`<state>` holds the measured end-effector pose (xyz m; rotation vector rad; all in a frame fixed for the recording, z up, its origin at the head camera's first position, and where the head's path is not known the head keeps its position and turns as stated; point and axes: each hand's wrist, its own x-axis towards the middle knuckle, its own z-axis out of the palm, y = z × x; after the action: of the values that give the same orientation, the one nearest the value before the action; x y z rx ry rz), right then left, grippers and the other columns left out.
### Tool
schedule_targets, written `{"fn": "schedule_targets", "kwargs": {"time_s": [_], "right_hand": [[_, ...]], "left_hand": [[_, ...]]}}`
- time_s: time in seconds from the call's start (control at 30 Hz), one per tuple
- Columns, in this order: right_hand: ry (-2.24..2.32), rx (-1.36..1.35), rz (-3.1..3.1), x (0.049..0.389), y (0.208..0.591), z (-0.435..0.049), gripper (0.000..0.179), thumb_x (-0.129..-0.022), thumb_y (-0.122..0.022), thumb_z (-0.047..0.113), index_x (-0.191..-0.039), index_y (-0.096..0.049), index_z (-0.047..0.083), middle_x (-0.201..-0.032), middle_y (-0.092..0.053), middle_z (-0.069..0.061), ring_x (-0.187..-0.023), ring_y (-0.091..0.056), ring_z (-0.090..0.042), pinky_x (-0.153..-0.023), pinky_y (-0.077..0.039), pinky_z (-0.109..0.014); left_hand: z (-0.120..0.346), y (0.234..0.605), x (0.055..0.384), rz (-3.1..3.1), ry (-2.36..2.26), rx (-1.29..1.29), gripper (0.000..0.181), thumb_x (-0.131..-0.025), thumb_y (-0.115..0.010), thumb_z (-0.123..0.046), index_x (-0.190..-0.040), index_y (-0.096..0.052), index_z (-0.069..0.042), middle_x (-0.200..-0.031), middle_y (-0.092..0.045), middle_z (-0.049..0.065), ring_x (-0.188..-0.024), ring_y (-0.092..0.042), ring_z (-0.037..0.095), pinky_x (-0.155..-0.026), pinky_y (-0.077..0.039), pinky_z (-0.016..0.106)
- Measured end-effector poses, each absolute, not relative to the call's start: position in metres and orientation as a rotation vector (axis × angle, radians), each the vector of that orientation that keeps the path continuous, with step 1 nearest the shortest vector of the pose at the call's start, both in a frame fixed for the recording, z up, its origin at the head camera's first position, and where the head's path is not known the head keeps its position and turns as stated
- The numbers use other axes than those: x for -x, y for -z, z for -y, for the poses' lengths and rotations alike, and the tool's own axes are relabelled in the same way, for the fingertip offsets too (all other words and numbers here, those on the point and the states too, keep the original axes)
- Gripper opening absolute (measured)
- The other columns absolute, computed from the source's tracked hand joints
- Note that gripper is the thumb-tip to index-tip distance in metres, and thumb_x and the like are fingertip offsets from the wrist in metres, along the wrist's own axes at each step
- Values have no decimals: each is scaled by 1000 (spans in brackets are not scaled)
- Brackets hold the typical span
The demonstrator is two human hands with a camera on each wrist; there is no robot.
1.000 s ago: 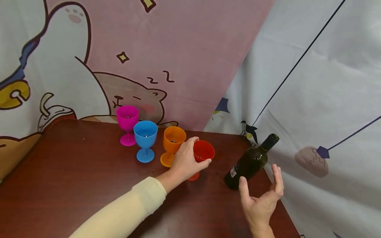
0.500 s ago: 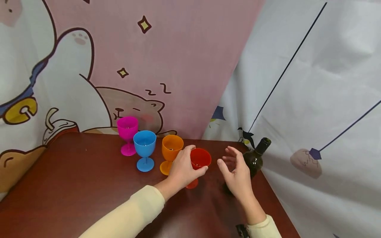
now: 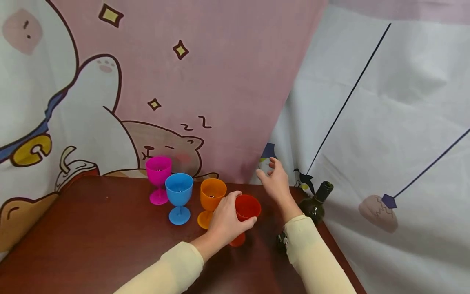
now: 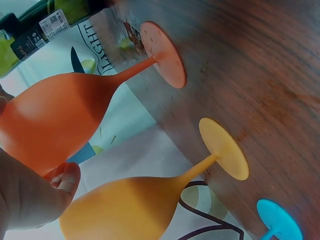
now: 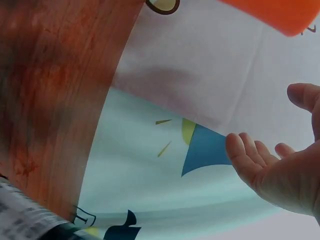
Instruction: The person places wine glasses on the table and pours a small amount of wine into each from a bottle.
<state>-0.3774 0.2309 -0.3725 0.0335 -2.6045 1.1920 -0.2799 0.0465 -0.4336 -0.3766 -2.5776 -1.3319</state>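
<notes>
My left hand (image 3: 225, 220) holds the bowl of a red plastic goblet (image 3: 247, 208), thumb at the near side and fingers behind. In the left wrist view this goblet (image 4: 60, 110) looks orange-red, its foot at the tabletop. My right hand (image 3: 276, 181) hovers in the air, right of and beyond the red goblet, fingers loosely bent with nothing in them. Below and behind the right forearm stands a dark green wine bottle (image 3: 315, 209), partly hidden by the sleeve. Immediately left of my left hand is an orange goblet (image 3: 213, 192).
Farther left on the brown table (image 3: 92, 232) stand a blue goblet (image 3: 179, 192) and a magenta goblet (image 3: 159, 173). Small items lie inside the goblets, too small to identify. A printed cloth (image 3: 227, 81) hangs behind the table and along its right side.
From beside the bottle, my right hand has moved left, then up and forward past the red goblet. The left hand keeps hold of that goblet. The head view has tilted upward.
</notes>
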Motion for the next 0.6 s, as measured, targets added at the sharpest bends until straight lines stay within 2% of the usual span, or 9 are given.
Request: {"fn": "schedule_targets", "kwargs": {"time_s": [0.3, 0.6], "right_hand": [[-1162, -14, 2688, 390, 381, -226, 79, -101, -70, 36, -164, -31, 8, -161, -49, -22, -140, -59, -43, -108, -57, -56], [-1163, 43, 2744, 395, 390, -230, 80, -101, -70, 33, -165, -29, 8, -162, -48, -23, -139, -59, -42, -109, -56, -56]], "left_hand": [[-46, 436, 279, 2557, 1350, 385, 86, -83, -89, -43, -153, -48, -14, -141, -64, 8, -122, -64, 26, -97, -64, 47], [-44, 438, 278, 2577, 1410, 366, 95, -83, -90, -47, -158, -42, -12, -151, -60, 11, -130, -63, 32, -102, -61, 54]]}}
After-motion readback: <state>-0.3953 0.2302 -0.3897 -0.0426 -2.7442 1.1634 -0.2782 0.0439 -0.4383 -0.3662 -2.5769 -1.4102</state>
